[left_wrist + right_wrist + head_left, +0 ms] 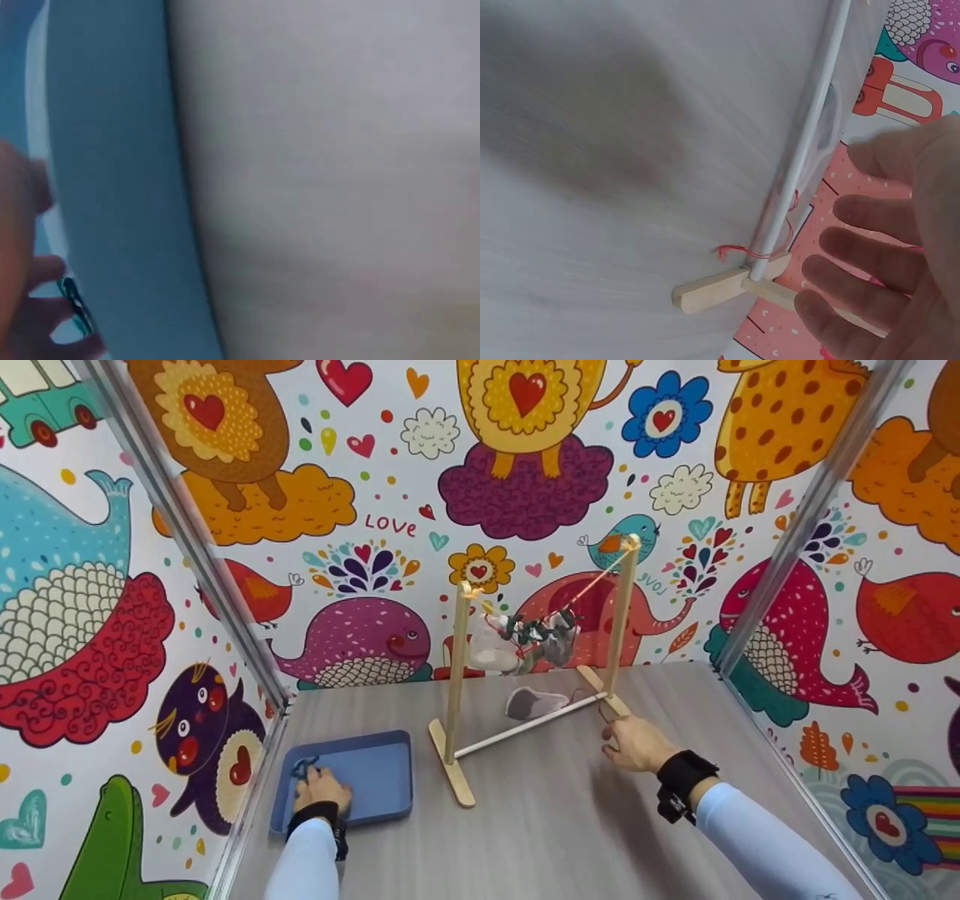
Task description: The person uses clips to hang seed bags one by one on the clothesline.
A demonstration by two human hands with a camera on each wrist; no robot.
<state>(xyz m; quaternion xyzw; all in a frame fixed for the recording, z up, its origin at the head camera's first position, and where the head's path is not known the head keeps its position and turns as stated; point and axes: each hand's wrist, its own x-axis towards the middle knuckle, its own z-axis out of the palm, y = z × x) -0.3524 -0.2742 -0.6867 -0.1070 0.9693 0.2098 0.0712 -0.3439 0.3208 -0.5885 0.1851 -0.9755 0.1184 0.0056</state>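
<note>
My left hand [322,791] reaches down into a shallow blue tray [386,810], fingers loosely bent beside a small dark green item [304,767]. In the left wrist view, that green item [75,304] shows between the fingers, partly hidden by the tray wall. My right hand [637,744] is held with fingers apart near the right foot of a wooden stand [454,682]; nothing is in its grasp. A cord [596,579] joins the stand's two posts, and small white and grey pieces [559,639] hang bunched on it among dark green bits and red string.
A grey and white flat piece [534,703] lies on the table behind the stand's white crossbar [525,726]. Loose red string [735,249] lies around the bar's right end. Cartoon-printed panels [360,641] with metal edge rails enclose the table's back and sides.
</note>
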